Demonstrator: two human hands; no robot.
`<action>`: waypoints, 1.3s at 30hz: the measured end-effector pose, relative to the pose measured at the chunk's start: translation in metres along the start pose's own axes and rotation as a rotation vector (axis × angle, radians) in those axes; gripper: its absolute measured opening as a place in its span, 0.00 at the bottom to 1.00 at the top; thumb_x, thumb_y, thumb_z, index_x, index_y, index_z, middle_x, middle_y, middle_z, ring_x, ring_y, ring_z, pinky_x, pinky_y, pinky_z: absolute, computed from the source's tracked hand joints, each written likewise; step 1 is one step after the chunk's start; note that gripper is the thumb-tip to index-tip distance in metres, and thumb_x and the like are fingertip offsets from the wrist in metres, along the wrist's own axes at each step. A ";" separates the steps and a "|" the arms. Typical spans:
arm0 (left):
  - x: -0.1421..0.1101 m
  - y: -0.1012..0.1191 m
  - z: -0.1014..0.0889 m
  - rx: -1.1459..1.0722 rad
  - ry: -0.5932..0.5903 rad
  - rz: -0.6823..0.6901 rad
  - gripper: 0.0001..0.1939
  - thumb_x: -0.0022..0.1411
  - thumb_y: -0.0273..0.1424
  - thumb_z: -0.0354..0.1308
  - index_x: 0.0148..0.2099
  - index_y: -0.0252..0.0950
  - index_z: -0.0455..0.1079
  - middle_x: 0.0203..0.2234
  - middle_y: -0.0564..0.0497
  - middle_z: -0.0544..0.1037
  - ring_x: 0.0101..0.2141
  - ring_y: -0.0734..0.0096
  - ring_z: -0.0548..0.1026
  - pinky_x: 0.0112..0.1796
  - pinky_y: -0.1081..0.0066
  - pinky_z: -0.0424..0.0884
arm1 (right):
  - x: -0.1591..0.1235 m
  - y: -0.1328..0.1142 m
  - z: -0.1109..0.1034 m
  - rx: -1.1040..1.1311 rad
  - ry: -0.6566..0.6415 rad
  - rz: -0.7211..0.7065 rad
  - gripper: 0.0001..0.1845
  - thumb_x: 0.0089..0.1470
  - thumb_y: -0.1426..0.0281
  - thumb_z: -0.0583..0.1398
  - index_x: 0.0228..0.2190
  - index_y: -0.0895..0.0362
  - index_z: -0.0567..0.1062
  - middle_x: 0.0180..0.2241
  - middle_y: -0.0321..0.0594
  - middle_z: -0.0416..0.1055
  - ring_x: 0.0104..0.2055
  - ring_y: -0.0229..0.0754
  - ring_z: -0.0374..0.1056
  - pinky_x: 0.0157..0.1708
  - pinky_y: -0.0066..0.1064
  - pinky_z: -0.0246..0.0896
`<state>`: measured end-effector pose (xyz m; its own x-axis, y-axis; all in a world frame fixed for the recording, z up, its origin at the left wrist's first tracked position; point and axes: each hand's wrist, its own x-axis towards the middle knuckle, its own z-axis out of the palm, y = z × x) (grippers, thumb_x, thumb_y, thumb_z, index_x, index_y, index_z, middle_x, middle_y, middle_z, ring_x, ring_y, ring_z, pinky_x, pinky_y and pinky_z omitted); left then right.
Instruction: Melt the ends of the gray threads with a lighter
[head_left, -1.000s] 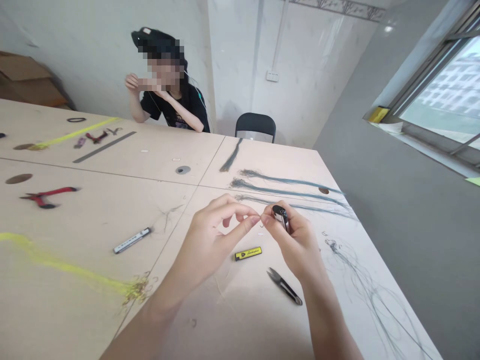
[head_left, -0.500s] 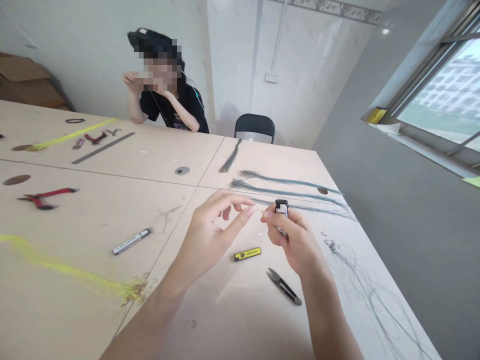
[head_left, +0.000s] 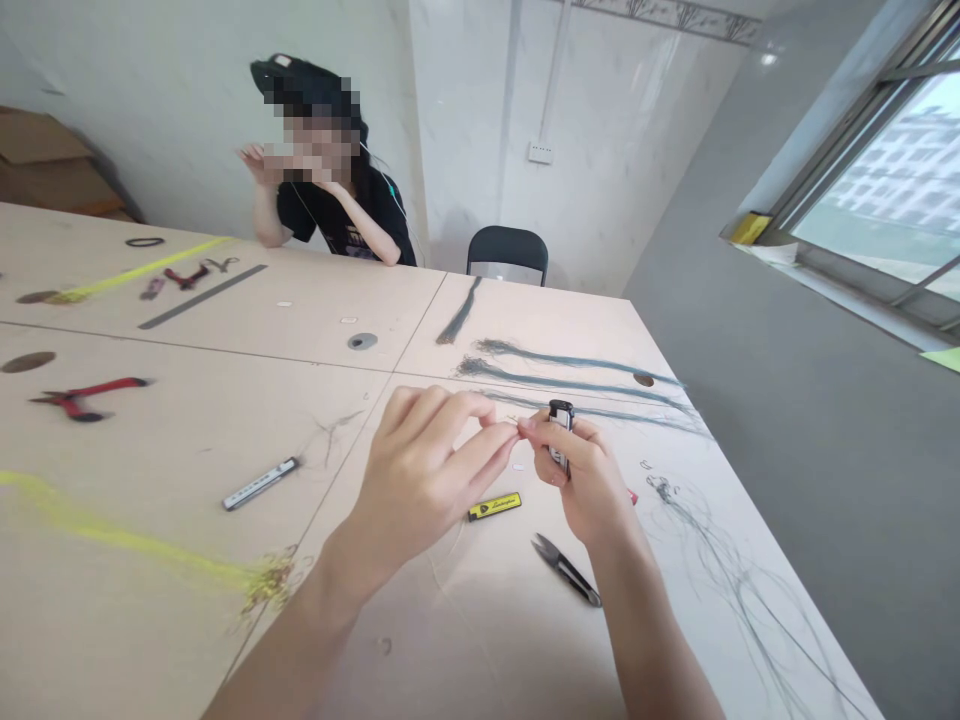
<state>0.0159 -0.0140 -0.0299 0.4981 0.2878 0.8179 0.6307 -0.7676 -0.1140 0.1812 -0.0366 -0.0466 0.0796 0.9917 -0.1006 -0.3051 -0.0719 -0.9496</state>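
Note:
My right hand (head_left: 592, 470) is wrapped round a black-and-white lighter (head_left: 560, 435), held upright, while its thumb and forefinger pinch at a tiny item. My left hand (head_left: 435, 460) is closed, its fingertips meeting my right thumb tip. A thin pale bit shows where they meet, too small to name. Under my hands lies a yellow lighter (head_left: 495, 506). Thread snips (head_left: 566, 570) rest in front of my right wrist. A small hook (head_left: 384, 646) lies near my left forearm. Part of a red item (head_left: 633, 496) peeks out behind my right hand.
Yellow line with gold hooks (head_left: 266, 580) lies at left, near a white-labelled stick (head_left: 259, 484) and red-handled pliers (head_left: 90, 398). Blue-green line bundles (head_left: 577, 360) stretch across the table; tangled line (head_left: 720, 560) spreads at right. A co-worker (head_left: 337, 200) sits opposite, beside a black chair (head_left: 508, 250).
My hands parted slightly, showing a pale bit between them, then met again. My left hand turned, its back now more toward me. The lighter in my right hand went from tilted to upright.

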 end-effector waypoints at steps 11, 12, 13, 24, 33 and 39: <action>-0.005 -0.008 0.002 -0.450 0.043 -0.377 0.05 0.64 0.24 0.59 0.36 0.40 0.72 0.33 0.53 0.70 0.35 0.73 0.70 0.37 0.70 0.66 | 0.012 0.001 -0.017 0.107 -0.484 0.158 0.25 0.48 0.55 0.66 0.45 0.53 0.74 0.23 0.27 0.63 0.16 0.28 0.34 0.18 0.30 0.30; -0.006 -0.011 0.002 -0.499 0.061 -0.430 0.06 0.64 0.24 0.59 0.36 0.40 0.72 0.33 0.54 0.70 0.35 0.73 0.70 0.36 0.70 0.66 | 0.014 -0.002 -0.027 0.114 -0.501 0.168 0.24 0.47 0.55 0.66 0.44 0.53 0.75 0.21 0.25 0.60 0.16 0.28 0.32 0.18 0.29 0.28; -0.007 -0.014 0.000 -0.549 0.087 -0.482 0.06 0.63 0.24 0.60 0.35 0.40 0.72 0.33 0.54 0.69 0.35 0.73 0.69 0.36 0.71 0.65 | 0.015 -0.005 -0.038 0.114 -0.463 0.150 0.22 0.46 0.56 0.67 0.41 0.53 0.75 0.19 0.23 0.56 0.16 0.27 0.31 0.17 0.29 0.27; -0.017 -0.061 0.052 -0.793 -0.114 -1.287 0.06 0.61 0.29 0.58 0.30 0.35 0.72 0.26 0.56 0.72 0.31 0.76 0.69 0.32 0.75 0.65 | -0.008 -0.038 -0.229 -0.244 0.406 0.030 0.17 0.35 0.64 0.73 0.25 0.56 0.74 0.18 0.26 0.48 0.18 0.28 0.39 0.18 0.31 0.33; -0.076 -0.050 0.157 -0.460 -0.582 -1.372 0.12 0.68 0.37 0.60 0.38 0.30 0.72 0.32 0.51 0.76 0.33 0.71 0.75 0.37 0.68 0.75 | 0.017 0.013 -0.311 -0.690 0.741 0.184 0.12 0.37 0.63 0.66 0.25 0.57 0.74 0.22 0.36 0.66 0.18 0.31 0.48 0.20 0.30 0.43; -0.080 -0.047 0.165 -0.136 -0.730 -1.256 0.12 0.67 0.36 0.61 0.46 0.32 0.73 0.46 0.45 0.77 0.51 0.60 0.74 0.54 0.53 0.71 | 0.036 0.027 -0.322 -1.108 0.939 0.195 0.05 0.43 0.70 0.62 0.27 0.56 0.78 0.33 0.45 0.72 0.34 0.46 0.67 0.32 0.33 0.57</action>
<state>0.0444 0.0937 -0.1827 -0.1157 0.9847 -0.1301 0.8302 0.1678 0.5316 0.4815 -0.0367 -0.1717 0.8314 0.5556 0.0082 0.4518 -0.6673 -0.5921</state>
